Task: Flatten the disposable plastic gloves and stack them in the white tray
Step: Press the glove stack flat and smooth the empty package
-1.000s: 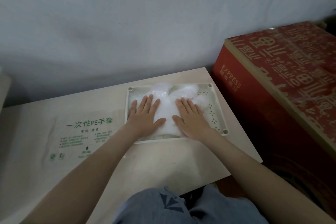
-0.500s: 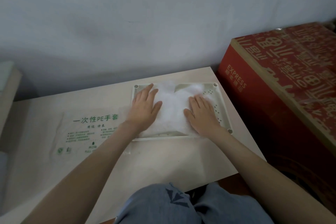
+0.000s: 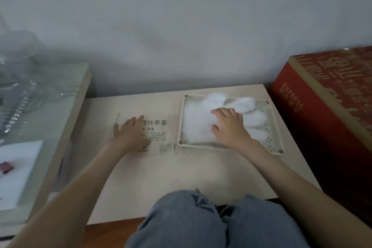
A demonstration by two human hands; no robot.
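Gloves [image 3: 198, 123] under bent-fingered right hand [image 3: 229, 127], left hand [image 3: 130, 133] flat on packet [image 3: 159, 127]

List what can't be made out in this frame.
Head view, throughout:
- Count of the white translucent plastic gloves: they merge into one pile in the white perforated tray.
- Whether the right hand pinches or presses them: fingertips hidden.
- Green print on the clear plastic packet: partly under the left hand.
- Red cardboard box: cut by right edge.

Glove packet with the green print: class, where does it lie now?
The glove packet lies flat on the table in the head view, just left of the white tray, partly under the left hand.
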